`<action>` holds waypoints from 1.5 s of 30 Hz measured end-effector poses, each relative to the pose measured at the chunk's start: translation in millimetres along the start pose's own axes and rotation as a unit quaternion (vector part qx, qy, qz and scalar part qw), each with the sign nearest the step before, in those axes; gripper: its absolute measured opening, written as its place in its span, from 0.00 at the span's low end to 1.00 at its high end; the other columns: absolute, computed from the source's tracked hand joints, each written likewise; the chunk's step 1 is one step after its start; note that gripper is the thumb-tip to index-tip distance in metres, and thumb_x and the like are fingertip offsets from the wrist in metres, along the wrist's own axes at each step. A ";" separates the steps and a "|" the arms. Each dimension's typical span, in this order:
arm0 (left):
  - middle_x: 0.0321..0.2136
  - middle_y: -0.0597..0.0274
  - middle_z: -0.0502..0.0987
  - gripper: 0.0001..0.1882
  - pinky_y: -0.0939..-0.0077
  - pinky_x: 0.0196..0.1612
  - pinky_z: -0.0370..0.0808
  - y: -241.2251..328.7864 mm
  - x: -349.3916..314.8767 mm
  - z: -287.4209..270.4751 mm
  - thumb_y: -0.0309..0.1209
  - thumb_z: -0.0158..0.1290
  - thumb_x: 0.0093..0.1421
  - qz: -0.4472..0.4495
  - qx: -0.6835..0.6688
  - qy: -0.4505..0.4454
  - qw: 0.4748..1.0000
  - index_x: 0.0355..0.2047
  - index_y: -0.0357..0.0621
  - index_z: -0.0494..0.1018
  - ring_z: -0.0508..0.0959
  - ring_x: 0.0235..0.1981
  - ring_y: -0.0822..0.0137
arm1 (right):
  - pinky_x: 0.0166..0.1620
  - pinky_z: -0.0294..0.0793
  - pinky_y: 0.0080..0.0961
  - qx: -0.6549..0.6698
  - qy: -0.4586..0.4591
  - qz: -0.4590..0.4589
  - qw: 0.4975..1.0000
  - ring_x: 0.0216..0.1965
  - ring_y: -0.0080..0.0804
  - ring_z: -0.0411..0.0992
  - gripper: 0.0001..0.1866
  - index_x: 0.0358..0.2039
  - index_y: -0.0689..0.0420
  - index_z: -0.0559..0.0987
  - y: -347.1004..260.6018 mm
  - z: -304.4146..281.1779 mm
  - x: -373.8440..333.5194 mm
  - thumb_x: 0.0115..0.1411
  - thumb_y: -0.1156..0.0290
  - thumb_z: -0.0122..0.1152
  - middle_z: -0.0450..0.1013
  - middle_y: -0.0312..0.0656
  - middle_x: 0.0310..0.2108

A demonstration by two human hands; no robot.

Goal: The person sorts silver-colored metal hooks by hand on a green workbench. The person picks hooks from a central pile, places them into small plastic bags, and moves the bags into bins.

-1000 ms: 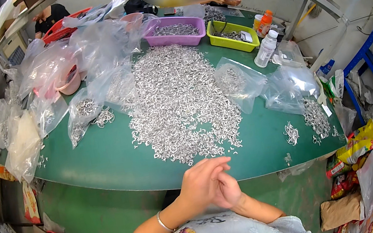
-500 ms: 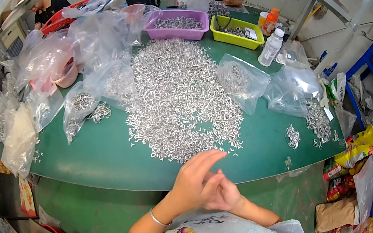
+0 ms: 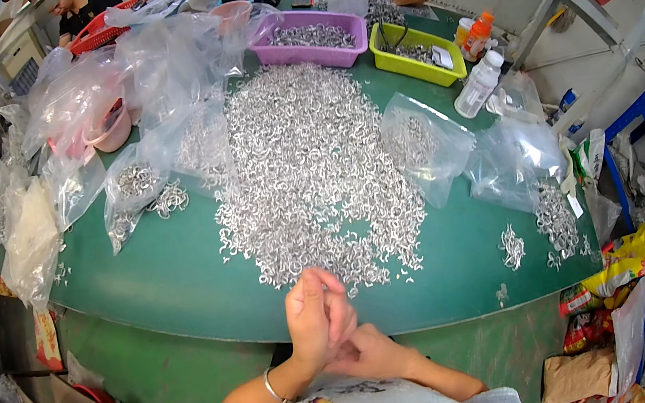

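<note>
A broad pile of small silvery C-shaped metal pieces (image 3: 305, 153) spreads over the green table (image 3: 182, 287). My left hand (image 3: 321, 316), with a bracelet at its wrist, is raised at the pile's near edge. Its fingers curl in beside the upright thumb, and whatever they may hold is hidden. Just below and to its right, my right hand (image 3: 377, 354) is close against the left one, with its back showing and its fingers bent in toward the left hand's heel. Its fingertips are covered, so I cannot see any object in it.
Clear plastic bags with metal pieces flank the pile, one bag (image 3: 426, 144) at its right. A purple basin (image 3: 351, 45) and a lime-green basin (image 3: 421, 74) stand behind. White bottle (image 3: 480, 83) at right; small heaps (image 3: 555, 221) near the right edge. Two people sit beyond.
My left hand has turned from stretched fingers to a curled, upright pose. My right hand has shifted slightly left and lower against it. The view has tilted slightly.
</note>
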State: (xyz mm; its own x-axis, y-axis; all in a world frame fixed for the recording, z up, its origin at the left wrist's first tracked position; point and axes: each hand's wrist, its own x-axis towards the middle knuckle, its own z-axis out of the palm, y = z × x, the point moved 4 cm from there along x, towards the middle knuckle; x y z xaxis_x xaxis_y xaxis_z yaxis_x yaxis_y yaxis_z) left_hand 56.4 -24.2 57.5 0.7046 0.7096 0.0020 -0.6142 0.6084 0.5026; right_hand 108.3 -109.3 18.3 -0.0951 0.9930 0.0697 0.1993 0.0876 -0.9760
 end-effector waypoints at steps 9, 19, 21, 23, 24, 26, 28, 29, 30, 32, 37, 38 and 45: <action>0.08 0.71 0.51 0.22 0.80 0.13 0.50 -8.1 5.4 -8.8 0.42 0.35 0.67 -0.019 -0.023 0.276 0.961 0.20 0.43 0.62 0.48 0.09 0.78 | 0.19 0.65 0.28 -0.328 0.108 -0.054 0.937 0.16 0.33 0.68 0.14 0.35 0.51 0.75 -1.5 -15.8 7.9 0.46 0.67 0.64 0.66 0.39 0.19; 0.05 0.72 0.47 0.30 0.78 0.11 0.42 -3.1 -0.1 -15.1 0.49 0.31 0.67 0.003 0.041 0.204 0.978 0.09 0.49 0.51 0.45 0.07 0.77 | 0.19 0.69 0.31 -0.426 0.083 -0.057 0.899 0.17 0.35 0.70 0.12 0.32 0.50 0.74 -1.3 -17.1 3.0 0.43 0.71 0.62 0.65 0.38 0.18; 0.06 0.72 0.47 0.30 0.78 0.11 0.41 -5.4 2.2 -15.8 0.49 0.31 0.67 0.004 0.046 0.202 0.978 0.09 0.49 0.50 0.44 0.07 0.77 | 0.19 0.69 0.31 -0.428 0.081 -0.049 0.899 0.18 0.35 0.70 0.11 0.31 0.50 0.74 -1.1 -19.4 2.9 0.44 0.70 0.62 0.65 0.38 0.19; 0.07 0.71 0.50 0.28 0.78 0.13 0.45 -9.7 3.5 -21.5 0.49 0.31 0.66 -0.010 0.044 0.174 0.984 0.12 0.48 0.53 0.47 0.09 0.76 | 0.20 0.69 0.31 -0.427 0.068 -0.033 0.901 0.18 0.35 0.70 0.11 0.32 0.50 0.75 2.1 -20.4 2.8 0.45 0.70 0.62 0.66 0.38 0.19; 0.09 0.70 0.53 0.28 0.78 0.14 0.49 -15.7 6.8 -31.7 0.49 0.31 0.66 -0.027 0.039 0.145 0.988 0.14 0.47 0.57 0.51 0.10 0.75 | 0.20 0.69 0.31 -0.425 0.056 -0.019 0.903 0.18 0.35 0.70 0.12 0.34 0.50 0.75 7.1 -23.7 2.3 0.46 0.69 0.62 0.66 0.38 0.19; 0.14 0.66 0.60 0.24 0.78 0.20 0.58 -24.6 9.4 -46.8 0.48 0.34 0.66 -0.015 0.109 0.099 0.989 0.21 0.45 0.64 0.59 0.16 0.73 | 0.21 0.70 0.31 -0.412 0.037 -0.013 0.910 0.19 0.36 0.70 0.12 0.36 0.50 0.76 4.2 -29.3 2.5 0.48 0.69 0.62 0.67 0.38 0.21; 0.23 0.60 0.66 0.19 0.76 0.29 0.67 -31.1 18.2 -51.5 0.46 0.39 0.64 0.017 0.258 0.063 0.964 0.32 0.43 0.69 0.68 0.25 0.69 | 0.23 0.71 0.31 -0.386 0.027 -0.011 0.922 0.21 0.37 0.70 0.13 0.38 0.51 0.76 -10.7 -52.2 6.7 0.49 0.68 0.62 0.69 0.39 0.23; 0.31 0.58 0.67 0.15 0.72 0.38 0.66 -26.0 23.7 -47.0 0.41 0.45 0.62 0.038 0.434 0.009 0.900 0.39 0.42 0.68 0.68 0.33 0.65 | 0.26 0.72 0.31 -0.374 0.084 -0.024 0.923 0.24 0.38 0.70 0.14 0.38 0.52 0.76 -5.8 -66.9 0.1 0.48 0.70 0.63 0.70 0.40 0.24; 0.38 0.55 0.67 0.18 0.69 0.46 0.65 -20.8 29.5 -43.2 0.36 0.50 0.59 0.054 0.594 -0.052 0.801 0.46 0.40 0.66 0.68 0.41 0.62 | 0.29 0.72 0.31 -0.359 0.138 -0.036 0.922 0.26 0.39 0.70 0.15 0.39 0.54 0.76 1.9 -80.5 -7.4 0.48 0.72 0.64 0.70 0.42 0.26; 0.41 0.55 0.68 0.21 0.67 0.49 0.65 -7.9 25.8 -47.7 0.29 0.56 0.52 0.109 0.782 -0.097 0.606 0.46 0.39 0.66 0.69 0.44 0.56 | 0.33 0.71 0.30 -0.388 0.208 -0.031 0.898 0.34 0.40 0.70 0.16 0.37 0.56 0.76 6.1 -101.9 -11.7 0.45 0.74 0.66 0.71 0.43 0.32; 0.51 0.55 0.64 0.24 0.55 0.55 0.59 -16.2 24.5 -57.3 0.30 0.57 0.50 0.123 0.817 -0.122 0.551 0.49 0.44 0.66 0.63 0.53 0.52 | 0.46 0.64 0.36 -0.404 0.288 0.051 0.867 0.47 0.45 0.64 0.16 0.35 0.58 0.74 29.0 -114.7 -20.0 0.43 0.76 0.67 0.66 0.44 0.41; 0.53 0.56 0.63 0.24 0.52 0.56 0.57 -20.1 26.3 -52.2 0.31 0.57 0.50 0.132 0.840 -0.130 0.510 0.49 0.45 0.66 0.61 0.55 0.52 | 0.47 0.63 0.37 -0.412 0.282 0.048 0.865 0.48 0.46 0.63 0.17 0.35 0.58 0.74 29.7 -112.5 -17.0 0.43 0.75 0.67 0.66 0.44 0.42; 0.59 0.62 0.58 0.24 0.33 0.53 0.52 -27.3 27.4 -66.5 0.30 0.57 0.49 0.080 0.889 -0.152 0.425 0.48 0.53 0.69 0.56 0.60 0.53 | 0.53 0.58 0.39 -0.437 0.246 0.003 0.866 0.51 0.44 0.64 0.21 0.42 0.59 0.73 31.5 -99.9 -0.3 0.45 0.75 0.65 0.68 0.43 0.44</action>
State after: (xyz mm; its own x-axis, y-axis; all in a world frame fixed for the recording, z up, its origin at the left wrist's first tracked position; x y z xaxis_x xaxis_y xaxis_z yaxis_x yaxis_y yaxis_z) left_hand 68.8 2.2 -13.6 0.8833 0.4492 0.1340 0.3868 -0.8600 0.3328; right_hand 212.0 -98.9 8.2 0.2920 0.8887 0.3534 0.8797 -0.1046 -0.4639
